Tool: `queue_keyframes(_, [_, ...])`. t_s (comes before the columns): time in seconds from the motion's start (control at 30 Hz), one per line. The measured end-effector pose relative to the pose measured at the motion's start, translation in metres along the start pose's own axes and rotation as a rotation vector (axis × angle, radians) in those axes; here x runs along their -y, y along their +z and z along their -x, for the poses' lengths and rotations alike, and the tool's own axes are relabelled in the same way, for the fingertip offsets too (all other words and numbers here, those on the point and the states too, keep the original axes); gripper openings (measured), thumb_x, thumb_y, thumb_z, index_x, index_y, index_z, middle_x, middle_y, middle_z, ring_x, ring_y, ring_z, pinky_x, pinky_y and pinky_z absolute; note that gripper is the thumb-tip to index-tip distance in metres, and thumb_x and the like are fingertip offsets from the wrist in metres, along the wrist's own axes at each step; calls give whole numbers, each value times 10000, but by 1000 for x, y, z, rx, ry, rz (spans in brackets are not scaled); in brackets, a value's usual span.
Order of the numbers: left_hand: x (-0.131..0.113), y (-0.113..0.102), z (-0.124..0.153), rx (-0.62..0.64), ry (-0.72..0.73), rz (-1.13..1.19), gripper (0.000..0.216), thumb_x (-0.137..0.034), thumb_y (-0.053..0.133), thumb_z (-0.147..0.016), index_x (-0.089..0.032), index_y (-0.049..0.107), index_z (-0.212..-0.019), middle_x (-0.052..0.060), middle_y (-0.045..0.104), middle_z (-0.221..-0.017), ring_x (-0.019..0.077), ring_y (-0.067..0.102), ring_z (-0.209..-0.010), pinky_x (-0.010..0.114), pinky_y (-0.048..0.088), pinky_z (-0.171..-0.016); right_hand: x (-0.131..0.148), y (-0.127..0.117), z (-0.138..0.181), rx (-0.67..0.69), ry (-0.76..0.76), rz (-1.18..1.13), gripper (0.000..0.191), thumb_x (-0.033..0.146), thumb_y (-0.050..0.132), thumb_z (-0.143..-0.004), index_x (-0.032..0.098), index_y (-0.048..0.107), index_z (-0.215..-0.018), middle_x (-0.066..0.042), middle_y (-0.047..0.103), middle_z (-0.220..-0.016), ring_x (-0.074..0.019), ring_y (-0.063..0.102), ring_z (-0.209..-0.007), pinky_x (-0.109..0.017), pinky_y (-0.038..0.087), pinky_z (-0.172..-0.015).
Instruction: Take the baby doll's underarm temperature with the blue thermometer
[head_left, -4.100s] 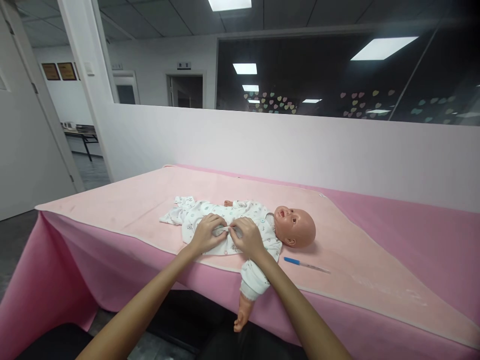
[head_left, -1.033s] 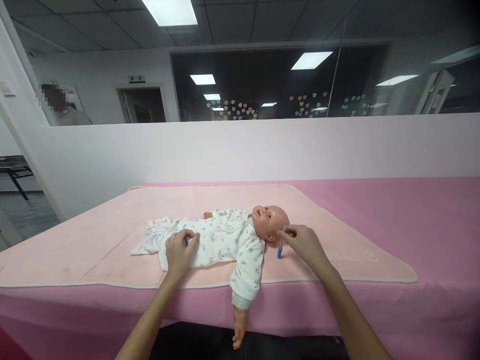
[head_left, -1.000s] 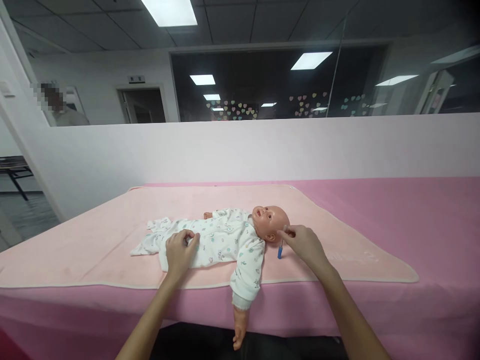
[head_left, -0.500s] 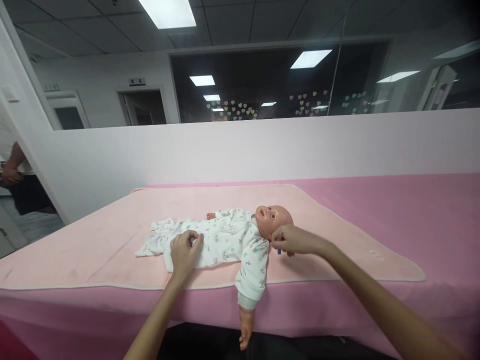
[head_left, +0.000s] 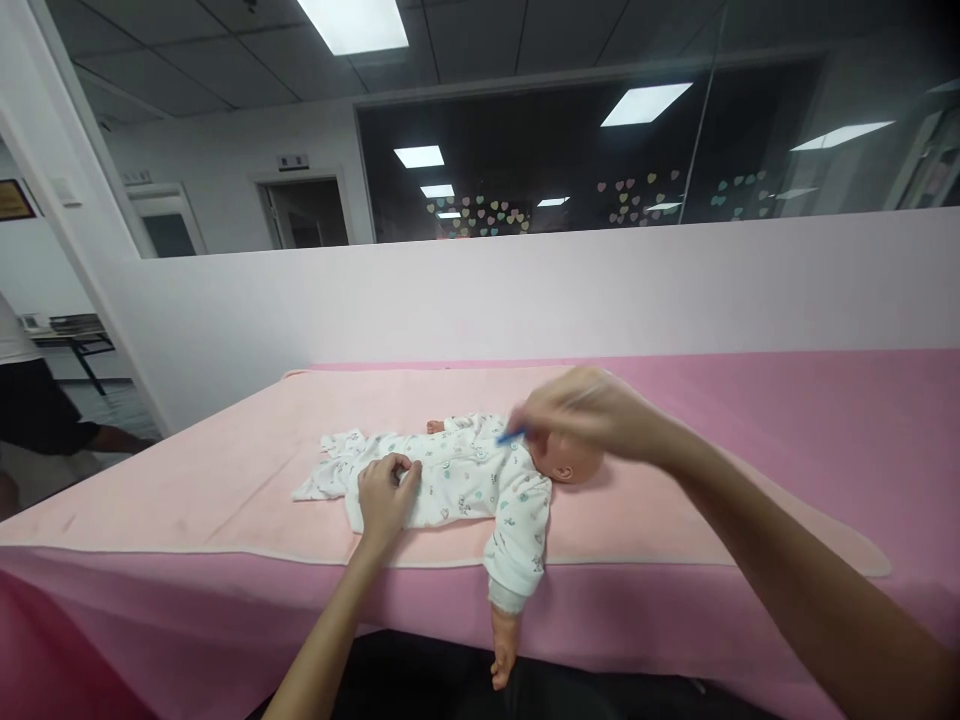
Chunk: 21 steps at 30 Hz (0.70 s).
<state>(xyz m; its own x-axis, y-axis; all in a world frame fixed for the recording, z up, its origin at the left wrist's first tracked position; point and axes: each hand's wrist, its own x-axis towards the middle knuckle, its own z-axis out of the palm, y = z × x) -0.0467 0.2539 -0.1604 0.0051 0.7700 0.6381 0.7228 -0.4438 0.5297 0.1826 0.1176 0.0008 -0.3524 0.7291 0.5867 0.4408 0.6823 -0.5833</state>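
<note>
A tan baby doll of smooth plastic (head_left: 450,480) in a white, small-patterned cloth suit (head_left: 469,492) lies across a peach-coloured, pale-hemmed fabric blanket (head_left: 225,500), its head (head_left: 566,462) toward three o'clock and its legs toward nine, so that its whole length seems within reach of both hands. The person's bare left hand (head_left: 386,495) rests at the doll's lower front, thumb and fingers curled toward each other with a narrow gap between; whether it pinches any cloth cannot be told, though it is likely there to keep the body steady. The bare right hand (head_left: 592,405), blurred, closes its fingers on a slim, bright-blue stick (head_left: 511,437) — only the blue end shows clearly, pointing toward nine o'clock over the doll's upper chest — a grip that probably suits so thin a thing. That hand hides much of the head; whether it touches the doll is unclear. The doll's near arm (head_left: 506,640) hangs toward six o'clock over the front of the pink cloth table cover (head_left: 825,430), likely because the body lies close to that edge. At nine o'clock, past the white wall (head_left: 525,300), another person (head_left: 34,405) shows in part.
</note>
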Motion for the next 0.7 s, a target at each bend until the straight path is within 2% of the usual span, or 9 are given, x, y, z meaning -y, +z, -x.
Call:
queue_keyframes(0.1, [0,0,1,3,3,0,198,-388,487,-756,-211,540,-683,-14,577,-673,168,513,-746,335,329,-813,3,-1,-1,-165,8,97,453,385,394,-867,190,584,-505,24,545,-445,-65,531,-478,-163,371,-402])
queue_keyframes(0.17, [0,0,2,7,8,6,195,-381,485,-755,-210,544,-684,-12,580,-674,166,512,-741,335,330,-813,-4,8,-3,-129,30,155,497,398,371,-867,196,547,-448,36,494,-382,-57,483,-419,-159,341,-352])
queue_keyframes(0.3, [-1,1,1,-3,1,3,191,-374,488,-751,-207,540,-673,-9,579,-671,165,510,-734,336,332,-808,-19,9,-9,-20,28,171,416,365,544,-789,180,535,-416,37,517,-381,-54,455,-376,-162,348,-358])
queue_keyframes(0.4, [0,1,0,-6,1,2,191,-379,492,-750,-212,533,-667,-10,573,-661,170,516,-733,337,333,-803,-19,-3,-13,-195,-22,200,432,362,405,-875,164,608,-549,19,597,-490,-44,500,-408,-149,374,-398])
queue_keyframes(0.47, [-1,1,0,-1,5,4,186,-377,497,-745,-214,533,-663,-12,572,-659,170,520,-732,331,336,-796,-17,4,-11,-321,-56,243,540,366,259,-914,168,611,-556,26,577,-462,-34,463,-372,-140,346,-364])
queue_keyframes(0.5, [-1,0,0,-2,4,5,184,-375,500,-742,-214,535,-661,-13,572,-658,169,521,-730,329,337,-795,-15,12,-8,-336,-64,260,546,374,266,-908,175,598,-523,35,548,-421,-34,432,-347,-143,323,-337])
queue_keyframes(0.6, [-1,0,0,-4,5,9,182,-374,503,-733,-211,544,-661,-15,579,-670,164,522,-729,327,334,-802,-11,29,0,-165,-140,340,464,362,467,-836,198,537,-407,59,466,-321,-39,381,-302,-156,286,-293])
queue_keyframes(0.67, [-1,0,-1,-8,-1,11,185,-378,500,-729,-211,548,-663,-13,581,-671,164,521,-733,332,332,-807,-7,21,0,-50,-220,424,400,310,534,-810,191,558,-429,58,509,-351,-38,427,-323,-144,316,-312])
queue_keyframes(0.7, [-1,1,-1,-7,-3,11,188,-381,499,-728,-211,549,-665,-13,579,-668,165,520,-733,335,331,-808,-6,13,-1,-76,-258,519,379,296,519,-823,188,580,-465,54,546,-392,-37,463,-352,-135,337,-325])
